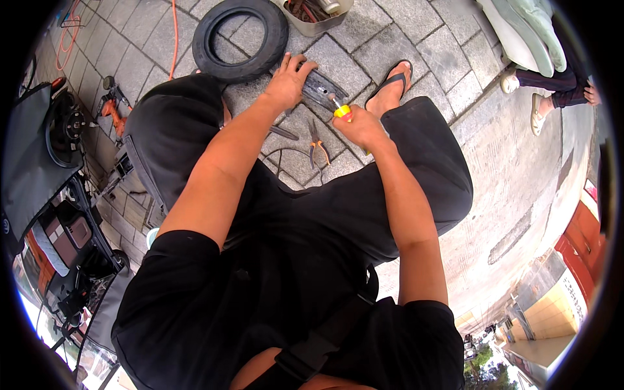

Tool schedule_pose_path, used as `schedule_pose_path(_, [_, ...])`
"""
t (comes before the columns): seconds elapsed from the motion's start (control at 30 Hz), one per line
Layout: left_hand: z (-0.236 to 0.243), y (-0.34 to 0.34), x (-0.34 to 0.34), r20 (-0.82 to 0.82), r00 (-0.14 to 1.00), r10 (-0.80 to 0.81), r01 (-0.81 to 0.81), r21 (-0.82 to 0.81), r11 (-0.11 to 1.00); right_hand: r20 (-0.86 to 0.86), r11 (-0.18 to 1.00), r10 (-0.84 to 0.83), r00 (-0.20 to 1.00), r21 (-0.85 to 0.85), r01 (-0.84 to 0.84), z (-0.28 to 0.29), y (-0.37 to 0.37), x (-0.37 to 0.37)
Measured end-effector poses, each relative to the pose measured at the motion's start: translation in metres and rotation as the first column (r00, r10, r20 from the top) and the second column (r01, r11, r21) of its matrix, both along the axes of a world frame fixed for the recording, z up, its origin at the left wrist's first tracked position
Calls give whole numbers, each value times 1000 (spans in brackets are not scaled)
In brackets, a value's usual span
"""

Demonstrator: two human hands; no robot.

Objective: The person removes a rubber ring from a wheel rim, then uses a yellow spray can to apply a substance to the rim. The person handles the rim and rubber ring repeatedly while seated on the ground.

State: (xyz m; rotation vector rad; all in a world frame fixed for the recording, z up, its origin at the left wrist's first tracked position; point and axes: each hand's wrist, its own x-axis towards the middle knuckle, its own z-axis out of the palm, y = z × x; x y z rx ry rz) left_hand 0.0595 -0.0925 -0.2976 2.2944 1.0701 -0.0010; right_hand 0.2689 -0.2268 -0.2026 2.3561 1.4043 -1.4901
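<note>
My right hand (361, 127) is wrapped round the yellow and red handle of what looks like a screwdriver (342, 112). Its tip points at the near right end of a dark, curved, fender-like part (323, 90) on the paving; whether it touches cannot be told. Over the part's left end lies my left hand (286, 83), gripping it with bent fingers; the thumb is not clearly seen. Between my knees lie needle-nose pliers (316, 144) with orange and black handles, jaws pointing away. Left of them is a dark, slim tool (283, 132), partly hidden by my forearm.
A black tyre (272, 40) lies beyond my left hand, beside a bin (316, 27) of parts. An orange hose (173, 39) and an orange power tool (116, 117) are to the left, near a parked vehicle (39, 162). At the right stands another person (562, 91).
</note>
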Motion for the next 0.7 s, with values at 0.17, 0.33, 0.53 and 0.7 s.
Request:
schedule_pose_path(0.17, [-4, 0, 0, 1, 1000, -19, 19, 16, 1000, -8, 1000, 15, 1000, 19, -15, -4, 3, -3])
schedule_pose_path(0.33, [-3, 0, 0, 2, 1000, -20, 20, 13, 1000, -25, 1000, 24, 999, 14, -24, 3, 11, -8])
schedule_pose_path(0.53, [1, 0, 0, -15, 1000, -15, 14, -20, 1000, -25, 999, -33, 999, -7, 33, 0, 0, -3])
schedule_pose_path(0.7, [0, 2, 0, -2, 1000, -4, 4, -50, 999, -21, 998, -47, 999, -36, 46, 2, -5, 1])
